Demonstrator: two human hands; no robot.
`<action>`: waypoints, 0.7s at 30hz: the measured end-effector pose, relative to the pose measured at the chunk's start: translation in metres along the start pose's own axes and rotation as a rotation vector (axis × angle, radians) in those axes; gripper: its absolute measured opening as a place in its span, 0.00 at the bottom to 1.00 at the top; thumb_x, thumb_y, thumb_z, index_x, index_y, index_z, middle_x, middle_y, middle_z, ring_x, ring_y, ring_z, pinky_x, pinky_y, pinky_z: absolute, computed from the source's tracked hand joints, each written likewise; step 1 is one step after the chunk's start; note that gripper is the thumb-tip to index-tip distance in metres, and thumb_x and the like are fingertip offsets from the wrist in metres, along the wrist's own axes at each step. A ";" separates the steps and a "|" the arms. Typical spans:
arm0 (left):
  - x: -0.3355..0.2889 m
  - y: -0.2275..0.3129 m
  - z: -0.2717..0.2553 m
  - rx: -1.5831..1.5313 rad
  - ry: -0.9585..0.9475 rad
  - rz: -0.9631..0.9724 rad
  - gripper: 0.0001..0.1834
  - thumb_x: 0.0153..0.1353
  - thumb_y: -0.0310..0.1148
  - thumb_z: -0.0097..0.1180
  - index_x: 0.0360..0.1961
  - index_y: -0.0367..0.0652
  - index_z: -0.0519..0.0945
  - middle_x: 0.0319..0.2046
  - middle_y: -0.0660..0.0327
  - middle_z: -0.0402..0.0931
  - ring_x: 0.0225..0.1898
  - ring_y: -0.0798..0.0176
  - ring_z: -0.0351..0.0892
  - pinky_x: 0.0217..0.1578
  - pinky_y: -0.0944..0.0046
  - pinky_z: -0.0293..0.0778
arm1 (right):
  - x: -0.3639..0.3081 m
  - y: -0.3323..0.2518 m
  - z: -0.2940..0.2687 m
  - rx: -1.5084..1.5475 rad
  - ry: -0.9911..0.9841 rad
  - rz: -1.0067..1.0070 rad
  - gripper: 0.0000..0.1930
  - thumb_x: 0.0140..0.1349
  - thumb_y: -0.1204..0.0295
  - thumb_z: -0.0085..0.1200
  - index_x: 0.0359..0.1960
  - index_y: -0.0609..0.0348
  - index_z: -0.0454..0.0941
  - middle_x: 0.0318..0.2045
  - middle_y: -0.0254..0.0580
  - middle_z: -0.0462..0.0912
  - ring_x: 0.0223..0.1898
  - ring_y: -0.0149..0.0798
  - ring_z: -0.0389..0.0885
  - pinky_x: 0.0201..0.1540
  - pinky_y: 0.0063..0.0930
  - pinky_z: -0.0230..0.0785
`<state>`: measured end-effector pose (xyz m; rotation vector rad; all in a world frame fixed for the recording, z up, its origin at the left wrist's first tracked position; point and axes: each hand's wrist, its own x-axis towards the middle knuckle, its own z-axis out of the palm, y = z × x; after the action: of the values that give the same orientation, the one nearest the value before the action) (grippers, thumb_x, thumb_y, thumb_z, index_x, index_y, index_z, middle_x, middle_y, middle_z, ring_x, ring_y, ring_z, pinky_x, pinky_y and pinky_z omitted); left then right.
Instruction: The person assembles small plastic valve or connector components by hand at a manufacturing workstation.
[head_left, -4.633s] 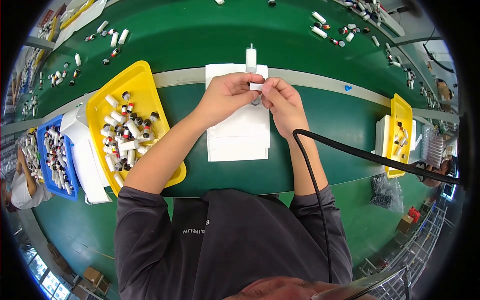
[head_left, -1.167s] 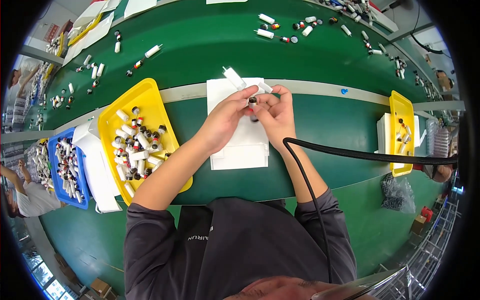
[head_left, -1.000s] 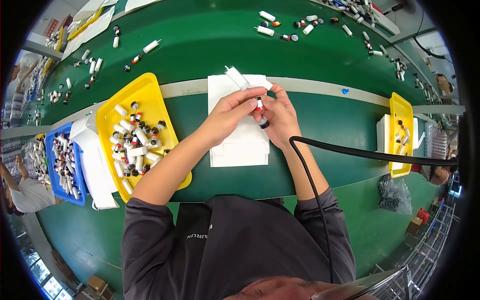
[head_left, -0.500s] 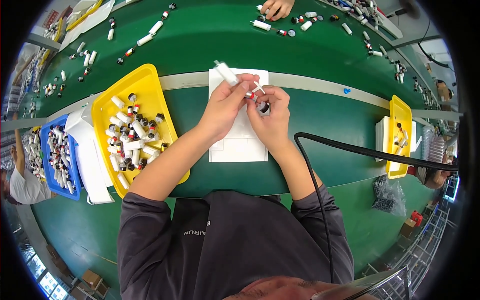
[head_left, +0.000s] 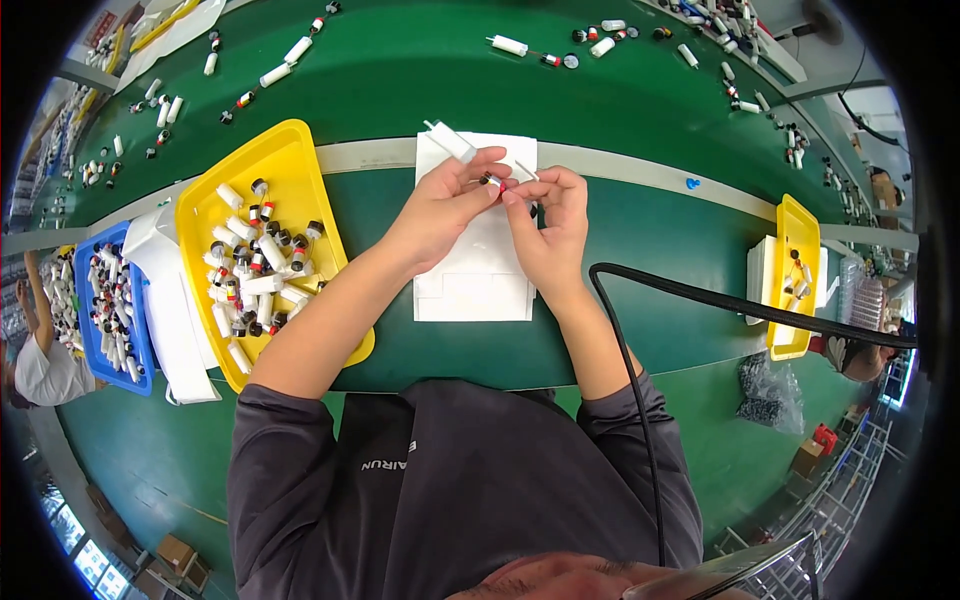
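Over the white sheet, both my hands work at one small part. My left hand [head_left: 445,205] is closed on it: a white cylinder [head_left: 449,142] with a thin tip sticks out past the index finger, and a small red, black and white piece [head_left: 493,182] shows between the fingertips. My right hand [head_left: 548,230] pinches close beside this piece. A thin white stick [head_left: 526,171] juts from the right fingers. Something dark is mostly hidden behind the right-hand fingers. Beneath lies the white paper sheet [head_left: 474,297] on the green table.
To the left, a yellow tray [head_left: 335,235] holds several similar white, red and black parts; beyond it are white sheets [head_left: 180,335] and a filled blue tray [head_left: 143,340]. Parts lie on the green belt [head_left: 400,60]. At right stand another yellow tray [head_left: 787,345] and a black cable [head_left: 700,293].
Another person's hand has gone from the belt at the top. My right fingers have closed in, covering most of the black cap seen earlier. The view has shifted slightly.
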<state>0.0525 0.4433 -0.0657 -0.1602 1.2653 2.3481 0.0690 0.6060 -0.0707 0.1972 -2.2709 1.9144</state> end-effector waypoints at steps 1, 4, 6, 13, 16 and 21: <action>-0.001 -0.001 -0.002 -0.002 0.004 0.000 0.23 0.71 0.22 0.52 0.66 0.37 0.69 0.58 0.55 0.74 0.59 0.64 0.74 0.63 0.60 0.71 | -0.001 -0.002 0.000 -0.098 0.008 -0.057 0.20 0.63 0.80 0.60 0.53 0.60 0.65 0.35 0.42 0.85 0.38 0.32 0.83 0.45 0.27 0.74; -0.001 0.000 -0.001 0.005 0.002 0.088 0.19 0.68 0.22 0.58 0.60 0.34 0.77 0.54 0.57 0.78 0.54 0.65 0.79 0.58 0.62 0.76 | -0.005 -0.005 0.001 -0.218 -0.018 -0.155 0.20 0.63 0.81 0.59 0.53 0.60 0.64 0.34 0.42 0.85 0.37 0.32 0.83 0.43 0.27 0.74; 0.001 0.001 -0.005 0.020 0.007 0.078 0.18 0.65 0.21 0.62 0.57 0.33 0.80 0.50 0.57 0.81 0.49 0.65 0.81 0.54 0.63 0.78 | -0.006 -0.007 0.003 -0.211 -0.011 -0.143 0.20 0.63 0.81 0.59 0.53 0.59 0.64 0.34 0.43 0.84 0.37 0.32 0.83 0.42 0.27 0.74; 0.000 0.002 -0.009 0.035 0.003 0.098 0.21 0.62 0.20 0.64 0.57 0.31 0.80 0.49 0.57 0.82 0.48 0.66 0.82 0.53 0.64 0.78 | -0.005 -0.010 0.008 -0.215 -0.001 -0.132 0.20 0.62 0.84 0.59 0.52 0.62 0.65 0.33 0.40 0.83 0.37 0.30 0.81 0.45 0.24 0.72; 0.002 0.002 -0.006 0.073 0.040 0.067 0.21 0.63 0.18 0.62 0.58 0.33 0.80 0.49 0.58 0.82 0.46 0.68 0.82 0.53 0.65 0.78 | -0.005 0.004 0.003 -0.369 -0.048 -0.253 0.20 0.62 0.84 0.59 0.52 0.62 0.65 0.33 0.41 0.82 0.36 0.31 0.82 0.45 0.25 0.73; 0.005 0.003 -0.007 0.042 0.055 0.084 0.21 0.64 0.18 0.60 0.59 0.33 0.79 0.50 0.60 0.82 0.47 0.70 0.80 0.54 0.65 0.77 | -0.001 0.004 0.001 -0.491 -0.072 -0.373 0.21 0.59 0.84 0.61 0.52 0.61 0.67 0.34 0.41 0.83 0.39 0.38 0.83 0.46 0.31 0.73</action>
<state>0.0461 0.4381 -0.0685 -0.1622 1.3717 2.4004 0.0689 0.6051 -0.0746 0.5783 -2.4500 1.1534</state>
